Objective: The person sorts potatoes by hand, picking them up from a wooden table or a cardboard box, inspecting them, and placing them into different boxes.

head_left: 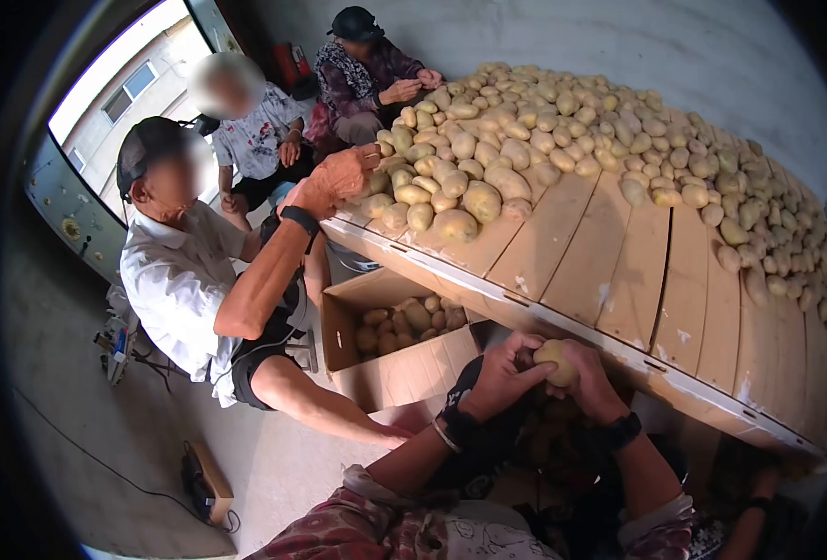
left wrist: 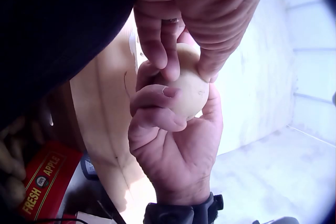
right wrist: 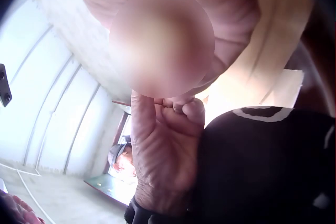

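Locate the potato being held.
In the head view the potato sits low and centre, gripped between the left hand and right hand, just below the wooden table's edge.

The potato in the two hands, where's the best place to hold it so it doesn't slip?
Best around its wide middle, from opposite sides. The pale yellow, smooth, egg-shaped potato has rounded ends that taper, so fingers would probably slide off there. The left hand curls round one side and the right hand round the other, just below the edge of the slanted wooden board table.
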